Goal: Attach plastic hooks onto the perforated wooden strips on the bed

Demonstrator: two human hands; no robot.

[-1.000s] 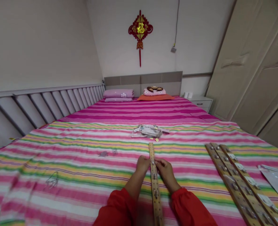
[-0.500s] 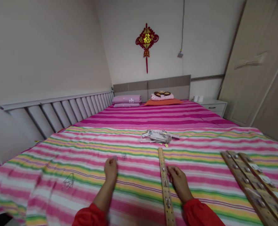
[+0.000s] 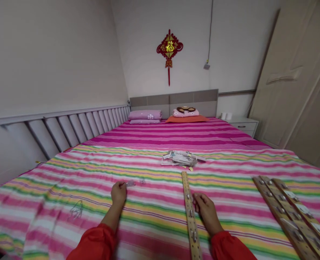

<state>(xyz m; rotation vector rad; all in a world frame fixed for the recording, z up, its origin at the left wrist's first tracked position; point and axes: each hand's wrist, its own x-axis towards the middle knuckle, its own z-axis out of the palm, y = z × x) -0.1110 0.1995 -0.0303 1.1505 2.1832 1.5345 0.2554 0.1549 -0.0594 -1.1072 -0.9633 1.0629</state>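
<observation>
A narrow wooden strip (image 3: 189, 209) with holes and small metal clips lies lengthwise on the striped bedsheet (image 3: 67, 173) in front of me. My right hand (image 3: 205, 209) rests against the strip's right side, fingers curled at one clip. My left hand (image 3: 118, 192) has reached out to the left and pinches a small clear packet (image 3: 130, 183) lying on the sheet. Another tiny clear piece (image 3: 142, 181) lies just beyond it. Both sleeves are red.
A heap of clear packets with small parts (image 3: 182, 158) sits beyond the strip's far end. Several more wooden strips with clips (image 3: 290, 213) lie at the right. A thin wire shape (image 3: 77, 210) lies at the left. Pillows (image 3: 145, 115) and a nightstand (image 3: 242, 124) stand far back.
My left hand left the strip and moved left across the sheet to the small packet. My right hand stayed at the strip. The view shifted slightly left and up.
</observation>
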